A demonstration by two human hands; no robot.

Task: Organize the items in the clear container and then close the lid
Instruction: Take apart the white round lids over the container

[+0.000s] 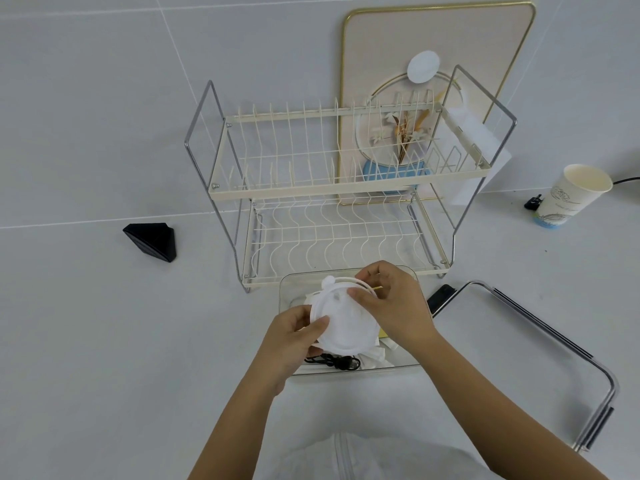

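This looks like a home kitchen counter, or a mock-up of one. A two-tier cream wire dish rack with chrome side frames (332,188) stands in the middle of the frame on a pale grey, tile-patterned counter surface (86,323) that runs up into a matching grey wall (104,81). Behind the rack, at upper right, a pink rectangular board with a gold rim and a flower picture (440,46) leans against the wall. At the right edge stands a white printed paper cup (568,197). A small black wedge-shaped object (150,241) lies at left.
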